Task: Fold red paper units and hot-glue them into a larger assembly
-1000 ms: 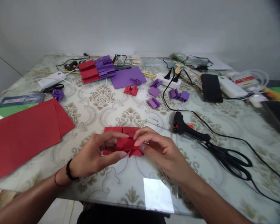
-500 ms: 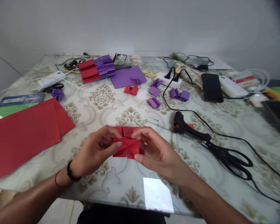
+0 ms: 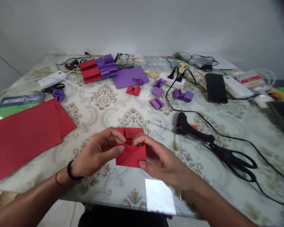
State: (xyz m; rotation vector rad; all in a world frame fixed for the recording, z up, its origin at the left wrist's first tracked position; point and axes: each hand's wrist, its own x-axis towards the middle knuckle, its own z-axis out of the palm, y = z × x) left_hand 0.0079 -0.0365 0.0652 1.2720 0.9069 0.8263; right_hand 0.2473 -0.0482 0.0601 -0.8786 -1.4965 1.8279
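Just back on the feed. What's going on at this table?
The person's left hand grips the folded red paper near its upper left, while the right hand holds its right side, thumb near the lower corner. The paper's front flap stands toward the person. A glue gun and black-handled scissors lie to the right, large red sheets to the left, and small purple folded pieces farther back.

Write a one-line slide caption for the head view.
Left hand and right hand hold folded red paper at a patterned table, a black glue gun lying to the right.
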